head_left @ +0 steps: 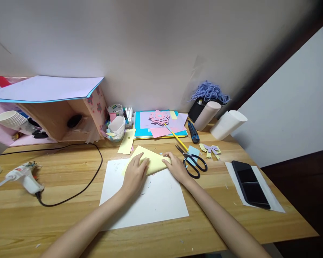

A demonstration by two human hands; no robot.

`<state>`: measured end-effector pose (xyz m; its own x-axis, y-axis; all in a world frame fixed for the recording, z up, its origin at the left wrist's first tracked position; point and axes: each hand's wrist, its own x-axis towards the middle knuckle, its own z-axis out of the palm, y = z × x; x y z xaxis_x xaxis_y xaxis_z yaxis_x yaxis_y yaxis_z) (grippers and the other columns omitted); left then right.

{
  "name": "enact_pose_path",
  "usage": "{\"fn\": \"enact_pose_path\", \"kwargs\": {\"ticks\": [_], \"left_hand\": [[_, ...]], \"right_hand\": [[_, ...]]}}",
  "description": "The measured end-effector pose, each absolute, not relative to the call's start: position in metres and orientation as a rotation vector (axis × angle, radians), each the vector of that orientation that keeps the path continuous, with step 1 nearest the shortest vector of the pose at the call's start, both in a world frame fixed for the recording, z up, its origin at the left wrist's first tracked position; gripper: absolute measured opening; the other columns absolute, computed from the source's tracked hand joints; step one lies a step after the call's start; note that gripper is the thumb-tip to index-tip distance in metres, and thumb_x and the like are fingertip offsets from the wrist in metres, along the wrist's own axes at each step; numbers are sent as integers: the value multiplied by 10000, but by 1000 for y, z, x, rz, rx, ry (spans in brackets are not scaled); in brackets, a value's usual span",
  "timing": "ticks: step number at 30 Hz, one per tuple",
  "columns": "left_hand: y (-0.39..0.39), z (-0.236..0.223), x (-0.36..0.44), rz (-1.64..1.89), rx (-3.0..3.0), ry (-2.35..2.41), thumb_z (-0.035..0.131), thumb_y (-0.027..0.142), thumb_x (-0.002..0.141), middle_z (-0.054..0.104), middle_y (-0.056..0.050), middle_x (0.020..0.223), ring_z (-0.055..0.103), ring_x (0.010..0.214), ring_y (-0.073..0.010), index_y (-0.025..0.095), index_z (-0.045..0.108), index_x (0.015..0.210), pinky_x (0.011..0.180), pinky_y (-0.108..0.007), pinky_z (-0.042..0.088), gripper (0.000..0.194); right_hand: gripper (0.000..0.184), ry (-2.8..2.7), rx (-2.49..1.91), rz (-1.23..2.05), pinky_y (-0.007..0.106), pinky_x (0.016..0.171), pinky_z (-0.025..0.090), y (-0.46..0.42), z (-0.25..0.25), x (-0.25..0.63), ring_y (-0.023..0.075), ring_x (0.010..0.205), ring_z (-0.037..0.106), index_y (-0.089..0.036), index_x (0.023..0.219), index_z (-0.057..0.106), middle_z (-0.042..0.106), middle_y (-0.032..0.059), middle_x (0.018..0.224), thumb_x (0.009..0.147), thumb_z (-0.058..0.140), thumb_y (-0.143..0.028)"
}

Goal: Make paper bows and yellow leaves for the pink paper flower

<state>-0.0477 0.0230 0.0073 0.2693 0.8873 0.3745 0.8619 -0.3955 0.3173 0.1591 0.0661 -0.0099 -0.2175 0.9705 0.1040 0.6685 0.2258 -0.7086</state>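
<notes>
A folded sheet of yellow paper (154, 162) lies over a larger white sheet (158, 200) in the middle of the table. My left hand (136, 173) rests on its left part, fingers apart and pressing down. At its right-hand corner, my right hand (176, 167) pinches the paper between thumb and fingers. Just right of that hand lie black-handled scissors (192, 161), partly over a piece of light blue paper (194, 151). Small paper scraps and marks dot the white sheet below my hands.
A white glue gun (25, 178) with a black cord lies left, before a cardboard box (59, 122). Behind are coloured papers (138, 125), a pencil (176, 138) and a utility knife (193, 132). A paper bow (211, 150) and phone (250, 184) lie right, near two cylinders (228, 124).
</notes>
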Motion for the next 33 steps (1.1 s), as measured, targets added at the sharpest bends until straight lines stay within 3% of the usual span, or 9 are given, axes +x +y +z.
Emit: {"fn": "enact_pose_path", "kwargs": {"ticks": [2,5,13,33], "left_hand": [[19,6,-46,710,2660,1504,366,191,903,470,-124,1336,435,1230,-255,193,512,1193,985,-460,385,324],[13,4,-41,543,2806,1280,353,224,917,487,-102,1336,416,1257,-233,167,448,1272,1060,-470,302,371],[9,0,-38,360,2786,1198,341,289,927,399,-117,1398,369,1291,-226,118,366,1338,1069,-440,315,447],[10,-1,-41,351,2596,1171,336,306,928,328,-86,1443,296,1330,-206,173,274,1394,1090,-439,281,488]], "right_hand": [[157,-1971,-1489,699,371,833,428,66,-13,159,229,985,582,-207,981,517,636,66,1013,853,462,-277],[151,-1970,-1477,665,366,845,427,66,-17,158,225,986,580,-201,986,512,635,67,1010,857,464,-264],[142,-1974,-1494,594,369,831,436,65,-16,156,232,962,588,-198,977,519,640,75,992,860,449,-237],[123,-1998,-1504,568,364,832,435,64,-12,155,233,960,574,-192,949,520,625,76,964,859,437,-208]]}}
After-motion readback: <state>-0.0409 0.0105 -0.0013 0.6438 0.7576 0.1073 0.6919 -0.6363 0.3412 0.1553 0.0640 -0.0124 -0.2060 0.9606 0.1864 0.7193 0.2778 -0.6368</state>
